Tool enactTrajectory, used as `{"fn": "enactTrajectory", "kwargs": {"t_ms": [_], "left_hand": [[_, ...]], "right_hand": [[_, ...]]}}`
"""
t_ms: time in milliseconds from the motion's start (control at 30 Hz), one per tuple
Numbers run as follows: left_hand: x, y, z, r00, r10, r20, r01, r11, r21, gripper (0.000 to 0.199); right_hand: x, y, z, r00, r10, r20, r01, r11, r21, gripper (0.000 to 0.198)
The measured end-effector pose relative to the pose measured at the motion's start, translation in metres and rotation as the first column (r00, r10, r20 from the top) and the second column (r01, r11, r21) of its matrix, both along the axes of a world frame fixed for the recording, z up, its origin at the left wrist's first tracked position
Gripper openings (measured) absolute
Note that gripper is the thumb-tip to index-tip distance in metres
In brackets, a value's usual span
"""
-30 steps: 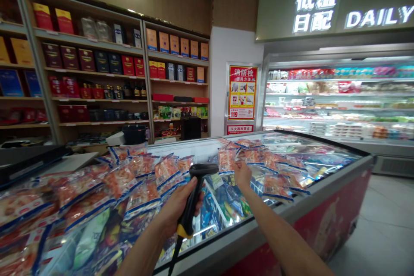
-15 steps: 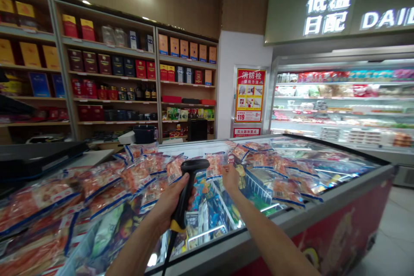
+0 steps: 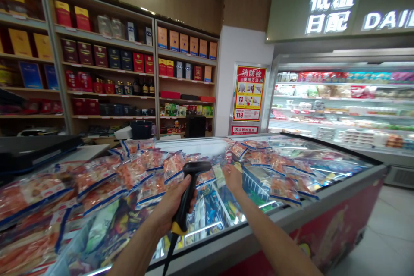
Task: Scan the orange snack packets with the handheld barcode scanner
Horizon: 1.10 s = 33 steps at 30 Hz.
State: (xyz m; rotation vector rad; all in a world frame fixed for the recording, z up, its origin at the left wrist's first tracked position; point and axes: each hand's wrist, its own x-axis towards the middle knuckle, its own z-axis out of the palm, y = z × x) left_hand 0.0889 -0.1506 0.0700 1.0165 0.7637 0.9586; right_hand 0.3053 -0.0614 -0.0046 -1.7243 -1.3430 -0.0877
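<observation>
My left hand (image 3: 176, 200) is wrapped round a black and yellow barcode scanner (image 3: 186, 198), held upright with its head on top and its cable hanging down. Behind the scanner head, a clear bag of orange-pink food (image 3: 206, 177) lies on the freezer glass, partly covered. My right hand (image 3: 233, 180) is over the glass, right of that bag and apart from it. Its fingers are curled in; whatever they hold, if anything, is hidden. Similar blue-edged bags (image 3: 173, 166) are piled to the left, and more bags (image 3: 284, 187) lie to the right.
Under the glass of the chest freezer (image 3: 336, 183) are wire baskets (image 3: 257, 183) and packets. A black device (image 3: 29, 155) stands on the left counter. Shelves of boxed goods (image 3: 106, 58) line the wall, and a lit chilled cabinet (image 3: 343, 108) is at the right.
The bag beside my right hand now lies lower and farther left, behind the scanner head, apart from the hand. The scanner stays in my left hand. The view has shifted slightly.
</observation>
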Motion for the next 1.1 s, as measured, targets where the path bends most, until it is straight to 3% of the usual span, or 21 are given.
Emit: {"fn": "enactTrajectory", "kwargs": {"t_ms": [167, 400, 533, 600, 733, 900, 1000, 1100], "left_hand": [[0.035, 0.002, -0.011, 0.992, -0.127, 0.01, 0.127, 0.992, -0.016, 0.03], [0.074, -0.004, -0.015, 0.97, -0.242, 0.003, 0.242, 0.97, -0.027, 0.033], [0.081, -0.007, -0.015, 0.966, -0.258, -0.002, 0.257, 0.965, -0.049, 0.038], [0.081, -0.007, -0.016, 0.966, -0.26, -0.003, 0.259, 0.964, -0.054, 0.038], [0.076, -0.004, -0.017, 0.963, -0.269, 0.01, 0.269, 0.962, -0.048, 0.036], [0.06, -0.002, -0.013, 0.972, -0.237, -0.001, 0.237, 0.971, -0.025, 0.032], [0.048, -0.004, -0.005, 0.979, -0.205, -0.019, 0.205, 0.979, -0.018, 0.034], [0.036, -0.008, 0.002, 0.986, -0.161, -0.034, 0.162, 0.987, 0.005, 0.035]], "right_hand": [[0.071, -0.042, 0.009, 0.975, -0.215, 0.057, 0.216, 0.976, -0.022, 0.031], [0.134, -0.089, 0.015, 0.865, -0.46, 0.201, 0.477, 0.878, -0.04, 0.029], [0.16, -0.107, 0.013, 0.793, -0.565, 0.229, 0.603, 0.782, -0.158, 0.04], [0.17, -0.113, 0.008, 0.797, -0.576, 0.182, 0.604, 0.763, -0.23, 0.044], [0.174, -0.111, 0.0, 0.876, -0.478, 0.062, 0.476, 0.838, -0.268, 0.041], [0.14, -0.081, 0.008, 0.916, -0.385, -0.115, 0.389, 0.921, 0.009, 0.039], [0.113, -0.058, 0.016, 0.931, -0.288, -0.223, 0.328, 0.929, 0.173, 0.04], [0.092, -0.037, 0.02, 0.934, -0.203, -0.293, 0.281, 0.925, 0.255, 0.04]]}}
